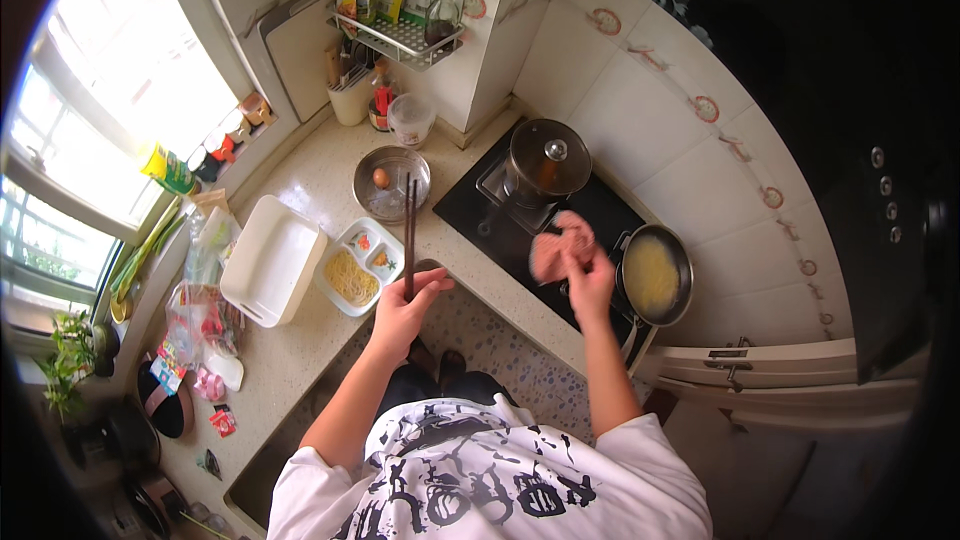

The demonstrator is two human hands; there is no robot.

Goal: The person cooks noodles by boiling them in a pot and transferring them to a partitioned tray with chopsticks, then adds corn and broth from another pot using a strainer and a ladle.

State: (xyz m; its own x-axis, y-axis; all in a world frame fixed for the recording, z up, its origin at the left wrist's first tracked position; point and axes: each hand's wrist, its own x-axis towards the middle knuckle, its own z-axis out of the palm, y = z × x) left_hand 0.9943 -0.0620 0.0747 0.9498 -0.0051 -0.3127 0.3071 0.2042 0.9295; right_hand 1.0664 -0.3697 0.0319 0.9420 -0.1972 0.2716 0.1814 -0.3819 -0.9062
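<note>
My left hand [405,311] holds a pair of dark chopsticks [410,232] upright over the counter's edge. A pinkish-red cloth [564,247], blurred, hangs from my right hand [589,285] above the black gas stove [480,202]. Just right of that hand, a frying pan [691,277] on the stove holds something yellow [652,274]. A pot with a glass lid [550,157] stands on the far burner. Beside the chopsticks lies a divided plate [386,249] with noodles [350,279] and small bits of food. Behind it, a round metal bowl [390,199] contains a brown egg [381,178].
A white plastic bin [274,259] stands left of the plate, with plastic bags [202,315] beyond it. A knife block [349,101], a bottle [381,101] and a clear tub [411,120] stand at the back, under a wire shelf [409,41]. A tiled wall flanks the stove.
</note>
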